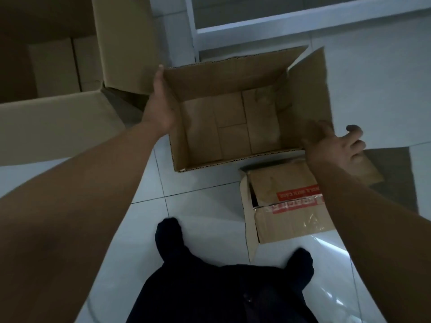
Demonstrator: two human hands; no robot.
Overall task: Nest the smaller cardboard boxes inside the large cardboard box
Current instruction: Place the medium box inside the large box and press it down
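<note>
A medium open cardboard box (233, 73) sits on the white tiled floor in the middle, its flaps up and its inside empty. My left hand (161, 106) lies flat against the box's left wall, fingers pointing away. At the box's near right corner my right hand (333, 145) grips the right flap, thumb inside and fingers spread outside. The large open cardboard box (60, 120) stands at the upper left, its flaps spread. A smaller box (286, 206) with red and white tape lies on the floor just below my right hand.
A white framed door or window (245, 24) runs along the far side behind the boxes. My dark-clothed legs and feet (210, 276) stand on the floor at the bottom centre. A dark shadow falls at the right (396, 178).
</note>
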